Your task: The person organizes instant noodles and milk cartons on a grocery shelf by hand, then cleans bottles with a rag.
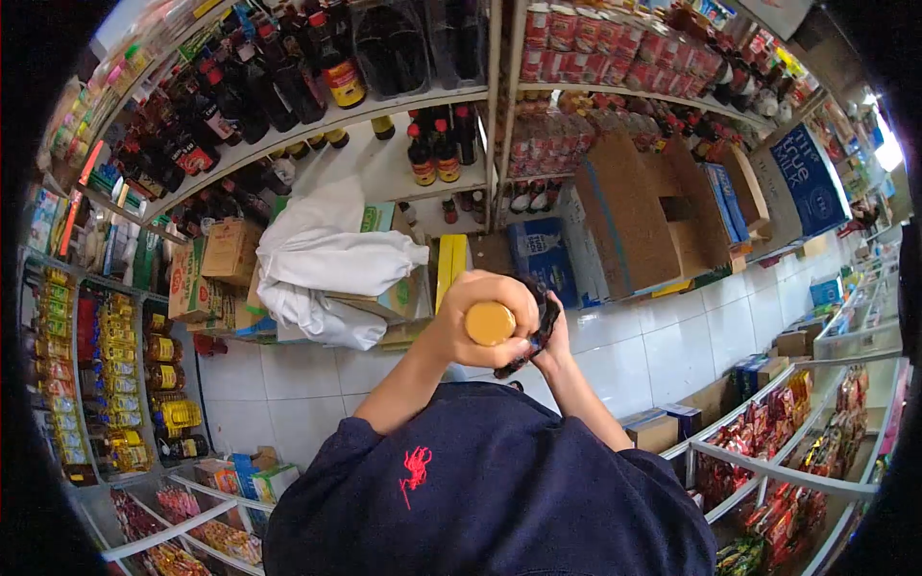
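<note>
Close to my chest, my left hand is wrapped round a bottle, with its round yellow cap facing up at me. The bottle's body is hidden below the fingers. Just to the right, my right hand is closed on a dark, crumpled cloth with small coloured spots. The cloth lies against the side of the bottle, right beside the left hand's fingers.
Shelves of dark sauce bottles stand ahead. White fabric drapes over cartons at left front. An open cardboard box stands at right front. Oil bottles fill the left rack; packets fill the right shelves. White tiles cover the floor.
</note>
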{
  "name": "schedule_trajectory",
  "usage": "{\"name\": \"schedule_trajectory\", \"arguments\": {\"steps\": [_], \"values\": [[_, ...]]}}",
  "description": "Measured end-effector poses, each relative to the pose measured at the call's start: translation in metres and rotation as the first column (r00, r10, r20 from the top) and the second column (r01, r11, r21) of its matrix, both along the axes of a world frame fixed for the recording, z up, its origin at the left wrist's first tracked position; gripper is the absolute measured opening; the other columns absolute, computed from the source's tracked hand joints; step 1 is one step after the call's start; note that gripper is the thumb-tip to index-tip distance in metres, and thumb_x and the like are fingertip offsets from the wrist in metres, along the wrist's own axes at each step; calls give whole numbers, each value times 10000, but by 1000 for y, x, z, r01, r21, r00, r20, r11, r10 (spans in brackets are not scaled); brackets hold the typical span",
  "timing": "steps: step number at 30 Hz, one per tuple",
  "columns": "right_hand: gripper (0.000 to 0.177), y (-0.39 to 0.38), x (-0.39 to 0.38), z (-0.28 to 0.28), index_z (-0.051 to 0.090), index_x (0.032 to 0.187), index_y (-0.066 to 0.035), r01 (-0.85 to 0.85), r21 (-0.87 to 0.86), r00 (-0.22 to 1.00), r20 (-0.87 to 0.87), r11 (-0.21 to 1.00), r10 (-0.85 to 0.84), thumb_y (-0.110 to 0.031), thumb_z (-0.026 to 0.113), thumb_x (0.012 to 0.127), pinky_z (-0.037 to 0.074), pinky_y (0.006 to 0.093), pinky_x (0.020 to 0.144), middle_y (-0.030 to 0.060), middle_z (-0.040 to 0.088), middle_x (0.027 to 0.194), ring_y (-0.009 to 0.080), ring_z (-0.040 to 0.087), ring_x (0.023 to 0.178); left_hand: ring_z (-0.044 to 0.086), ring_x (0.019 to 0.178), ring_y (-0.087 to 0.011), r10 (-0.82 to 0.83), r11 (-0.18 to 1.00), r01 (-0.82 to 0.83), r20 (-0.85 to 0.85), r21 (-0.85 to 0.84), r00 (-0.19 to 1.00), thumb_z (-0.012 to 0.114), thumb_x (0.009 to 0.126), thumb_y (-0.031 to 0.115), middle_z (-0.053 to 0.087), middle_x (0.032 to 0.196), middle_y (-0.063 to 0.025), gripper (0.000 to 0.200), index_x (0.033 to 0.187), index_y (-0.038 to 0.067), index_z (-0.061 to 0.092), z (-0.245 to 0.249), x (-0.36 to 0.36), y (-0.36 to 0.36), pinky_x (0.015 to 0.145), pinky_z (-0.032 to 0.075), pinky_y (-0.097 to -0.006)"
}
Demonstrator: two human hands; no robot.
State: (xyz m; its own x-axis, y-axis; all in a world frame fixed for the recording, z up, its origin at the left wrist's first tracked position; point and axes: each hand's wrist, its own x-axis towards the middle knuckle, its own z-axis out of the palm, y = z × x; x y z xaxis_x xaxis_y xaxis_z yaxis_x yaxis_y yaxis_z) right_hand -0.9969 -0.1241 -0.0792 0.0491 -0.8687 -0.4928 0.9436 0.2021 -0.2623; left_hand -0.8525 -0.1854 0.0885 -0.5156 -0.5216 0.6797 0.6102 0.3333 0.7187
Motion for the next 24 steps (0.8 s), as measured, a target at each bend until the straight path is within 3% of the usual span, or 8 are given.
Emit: {"name": "schedule_trajectory", "arguments": {"steps": [2,4,8,10,13,18,22,24], "values": [[476,-12,6,0,529,1054,-58,-27,53,996,-88,998,32,-461,441,816,422,376,843,108,575,1011,249,539,924,583,579,-253,160,979,-138,145,-149,976,642,581,87,579,644,-104,202,745,20,546,9,25,-19,579,485,-315],[473,-28,8,-16,525,1063,-54,-70,102,993,-84,992,79,-448,413,826,422,381,856,106,571,1030,255,535,950,606,637,-237,519,842,-280,552,-460,653,723,582,200,605,696,-94,325,818,32,576,21,56,-30,618,485,-296],[496,-66,19,-41,505,1099,-53,-74,194,988,-118,978,98,-465,394,844,425,388,855,116,561,1056,261,531,973,599,632,-285,359,927,-263,838,-269,410,701,619,451,610,703,-103,469,870,74,579,-4,98,-71,596,475,-328],[506,-86,28,-52,493,1118,-52,-55,221,985,-146,974,89,-469,388,851,425,391,856,120,555,1067,264,530,980,601,561,-218,356,928,-272,815,-253,457,709,663,349,602,661,-91,400,896,57,568,-34,114,-98,533,467,-285],[526,-115,38,-62,445,1176,-53,-34,224,987,-147,974,68,-469,388,859,424,401,862,131,514,1130,272,509,1019,520,490,-51,111,703,-556,705,442,701,688,690,71,556,604,-13,222,864,19,561,-53,125,-129,442,413,-193],[549,-159,62,-59,441,1185,-64,-154,191,980,-97,969,175,-498,385,855,408,411,886,131,498,1157,282,497,1034,522,474,-69,225,802,-529,682,276,696,679,701,66,548,580,-17,212,861,12,550,-47,139,-162,424,405,-191],[555,-186,72,-70,445,1178,-55,-186,106,981,70,977,180,-502,394,852,428,397,863,130,503,1154,268,504,1032,534,442,-107,190,639,-632,706,438,682,659,728,84,549,567,-52,185,844,13,533,-51,149,-187,377,401,-200],[587,-194,71,-94,453,1170,-47,-367,157,915,-117,917,386,-519,451,822,466,355,779,115,540,1084,229,551,935,536,431,-117,186,540,-686,726,487,662,654,737,95,549,564,-64,181,837,13,527,-62,160,-202,362,403,-208]]}}
